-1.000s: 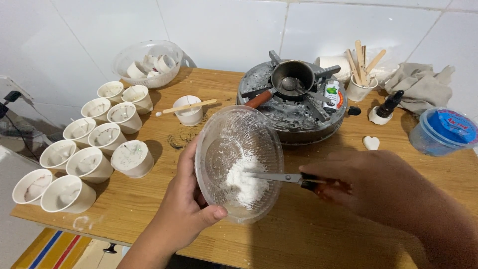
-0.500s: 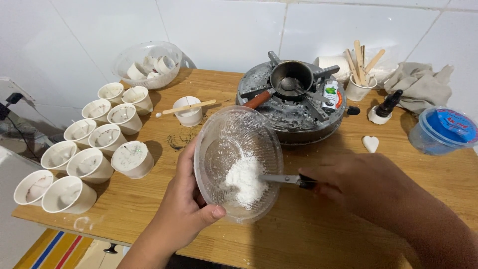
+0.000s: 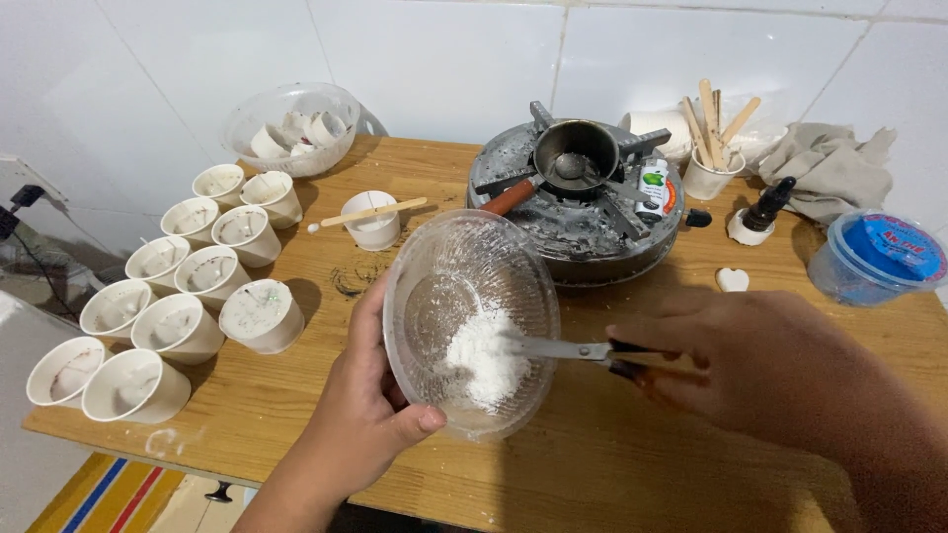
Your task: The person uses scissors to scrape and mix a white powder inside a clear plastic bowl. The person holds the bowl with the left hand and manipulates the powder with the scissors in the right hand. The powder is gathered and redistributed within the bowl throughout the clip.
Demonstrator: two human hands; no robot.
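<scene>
Head view. The left hand [image 3: 360, 424] cups a clear plastic bowl [image 3: 472, 321] from below and behind, thumb hooked over the near rim, tilting it toward the camera above the middle of the wooden table [image 3: 612, 464]. White powder [image 3: 484, 360] sits heaped in the bowl's lower half. The right hand [image 3: 750, 365] is closed round the dark handle of a metal spoon [image 3: 553, 347] whose tip is buried in the powder.

Doing this well, by judgement: keep the bowl tilted so the powder gathers low, draw the spoon along the wall to lift a level scoop, and keep the rim over the table so spills land there.

Counts: ten white cups [image 3: 262, 314] in rows at the table's left edge, each with some residue; one more cup [image 3: 373, 219] mid-table with a wooden stick laid across it. One clear bowl [image 3: 296, 126] of small white pieces at the back-left corner. One round burner [image 3: 578, 207] at the back centre, carrying one small dark pot. One cup of wooden sticks [image 3: 713, 173], about five, though they overlap. One blue-lidded tub [image 3: 874, 259] at the right edge, one grey cloth [image 3: 829, 170], one small white heart [image 3: 733, 279].
</scene>
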